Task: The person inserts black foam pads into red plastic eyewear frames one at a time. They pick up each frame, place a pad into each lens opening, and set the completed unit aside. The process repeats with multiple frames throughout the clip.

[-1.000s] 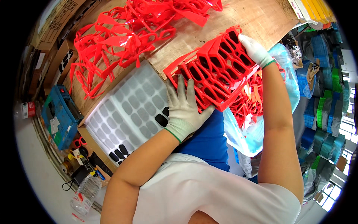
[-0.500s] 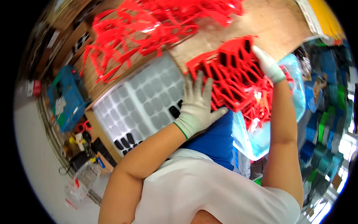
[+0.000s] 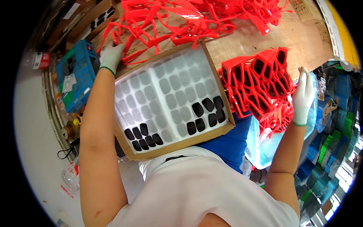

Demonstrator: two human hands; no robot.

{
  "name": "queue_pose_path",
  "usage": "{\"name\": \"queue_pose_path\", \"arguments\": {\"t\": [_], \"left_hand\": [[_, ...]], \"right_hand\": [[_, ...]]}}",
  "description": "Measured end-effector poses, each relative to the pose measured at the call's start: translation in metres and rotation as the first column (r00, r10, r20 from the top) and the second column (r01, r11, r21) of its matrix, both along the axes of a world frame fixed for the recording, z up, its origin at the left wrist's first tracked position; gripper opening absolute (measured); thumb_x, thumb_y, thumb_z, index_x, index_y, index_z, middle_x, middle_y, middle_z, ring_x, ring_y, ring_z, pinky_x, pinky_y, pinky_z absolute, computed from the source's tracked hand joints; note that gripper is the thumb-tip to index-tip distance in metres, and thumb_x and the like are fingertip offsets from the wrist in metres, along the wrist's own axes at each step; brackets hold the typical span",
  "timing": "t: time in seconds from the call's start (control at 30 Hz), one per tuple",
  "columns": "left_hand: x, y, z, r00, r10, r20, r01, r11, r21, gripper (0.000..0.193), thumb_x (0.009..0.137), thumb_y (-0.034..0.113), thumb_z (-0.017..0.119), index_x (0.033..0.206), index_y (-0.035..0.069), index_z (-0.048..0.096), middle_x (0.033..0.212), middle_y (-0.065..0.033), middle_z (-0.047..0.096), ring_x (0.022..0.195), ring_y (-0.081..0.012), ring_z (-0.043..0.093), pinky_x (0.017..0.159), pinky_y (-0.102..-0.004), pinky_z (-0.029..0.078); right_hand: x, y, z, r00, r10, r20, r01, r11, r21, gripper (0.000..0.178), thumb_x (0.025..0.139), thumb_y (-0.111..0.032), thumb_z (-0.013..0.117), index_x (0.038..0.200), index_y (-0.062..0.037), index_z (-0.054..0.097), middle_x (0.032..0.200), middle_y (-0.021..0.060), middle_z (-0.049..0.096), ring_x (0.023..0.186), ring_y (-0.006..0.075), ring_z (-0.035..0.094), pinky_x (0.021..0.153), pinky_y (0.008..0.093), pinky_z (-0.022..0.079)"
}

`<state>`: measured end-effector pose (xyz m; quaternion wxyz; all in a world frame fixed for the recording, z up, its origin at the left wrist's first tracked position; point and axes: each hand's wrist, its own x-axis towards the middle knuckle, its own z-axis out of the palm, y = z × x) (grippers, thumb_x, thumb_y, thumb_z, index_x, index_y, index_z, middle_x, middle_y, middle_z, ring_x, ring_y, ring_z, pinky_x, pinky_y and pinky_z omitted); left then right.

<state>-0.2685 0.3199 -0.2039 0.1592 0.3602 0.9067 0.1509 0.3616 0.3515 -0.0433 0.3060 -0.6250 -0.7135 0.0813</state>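
Note:
My left hand (image 3: pixel 111 56), in a white glove with a green cuff, is at the far left beside the blue tool-like box. Its curled fingers are on a red glasses frame (image 3: pixel 116 37) at the edge of a loose heap; the fingertips are partly hidden. To the right, my gloved right hand (image 3: pixel 303 96) is held flat, fingers stretched, alongside a stack of red sunglasses with dark lenses (image 3: pixel 261 81). Between my arms a cardboard tray (image 3: pixel 181 145) holds pale sheet with rows of lens-shaped pockets. Several black lenses (image 3: pixel 197 109) lie uncovered along its near side.
The heap of red frames (image 3: pixel 189 15) covers the back of the wooden table (image 3: pixel 234 44). A blue box (image 3: pixel 77 75) stands left of the tray. More red frames lie in a light-blue plastic-lined container (image 3: pixel 270 151) at the right. A clear bottle (image 3: pixel 70 176) is at lower left.
My left hand has left the sunglasses stack and moved left and away to the loose heap. My right hand has come off the stack's far edge to its right side. The tray shows fully now.

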Motion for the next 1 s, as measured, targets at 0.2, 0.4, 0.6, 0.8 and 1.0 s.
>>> {"name": "queue_pose_path", "arguments": {"t": [0.2, 0.4, 0.6, 0.8, 1.0], "left_hand": [[0.019, -0.002, 0.030, 0.949, 0.013, 0.316, -0.184, 0.834, 0.519, 0.036, 0.078, 0.015, 0.068, 0.107, -0.005, 0.068, 0.087, -0.0101, 0.069, 0.076, -0.0150, 0.064, 0.067, -0.0291, 0.051], [0.081, -0.049, 0.159, 0.859, -0.179, 0.480, -0.251, 0.671, 0.698, 0.041, 0.080, 0.016, 0.073, 0.113, -0.007, 0.064, 0.101, -0.0090, 0.067, 0.084, -0.0155, 0.061, 0.076, -0.0279, 0.048], [0.142, -0.171, 0.174, 0.756, -0.407, 0.513, 0.168, 0.878, 0.449, 0.032, 0.084, 0.008, 0.057, 0.114, -0.003, 0.060, 0.097, -0.0052, 0.062, 0.085, -0.0128, 0.059, 0.078, -0.0283, 0.050], [0.196, -0.247, 0.186, 0.511, -0.290, 0.809, 0.040, 0.948, 0.315, 0.033, 0.084, 0.003, 0.045, 0.117, -0.001, 0.048, 0.104, -0.0182, 0.067, 0.066, -0.0119, 0.057, 0.057, -0.0270, 0.047], [0.228, -0.281, 0.201, 0.267, -0.337, 0.903, 0.133, 0.941, 0.312, 0.030, 0.091, 0.010, 0.050, 0.118, -0.002, 0.045, 0.101, -0.0187, 0.064, 0.079, -0.0206, 0.065, 0.071, -0.0345, 0.054]], "right_hand": [[-0.118, -0.125, 0.004, 0.829, 0.522, -0.199, -0.511, 0.853, 0.106, 0.025, 0.082, 0.006, 0.058, 0.107, 0.0043, 0.064, 0.099, 0.0164, 0.068, 0.089, 0.0299, 0.067, 0.080, 0.0360, 0.054], [-0.200, -0.180, -0.045, 0.676, 0.726, 0.127, -0.505, 0.581, -0.639, 0.020, 0.084, -0.015, 0.063, 0.103, -0.0070, 0.065, 0.099, 0.0111, 0.060, 0.093, 0.0289, 0.062, 0.075, 0.0416, 0.050], [-0.224, -0.188, -0.059, 0.672, 0.683, 0.285, -0.334, 0.624, -0.706, 0.018, 0.082, -0.012, 0.065, 0.100, -0.0069, 0.064, 0.105, 0.0114, 0.059, 0.099, 0.0295, 0.062, 0.078, 0.0411, 0.052], [-0.200, -0.184, -0.045, 0.644, 0.764, 0.042, -0.532, 0.486, -0.693, 0.016, 0.084, -0.014, 0.065, 0.098, -0.0068, 0.064, 0.098, 0.0125, 0.061, 0.094, 0.0319, 0.064, 0.081, 0.0433, 0.053], [-0.160, -0.190, 0.008, 0.515, 0.433, -0.740, -0.834, 0.453, -0.315, 0.019, 0.094, -0.017, 0.060, 0.107, -0.0034, 0.061, 0.097, 0.0067, 0.061, 0.094, 0.0197, 0.059, 0.084, 0.0362, 0.049]]}}
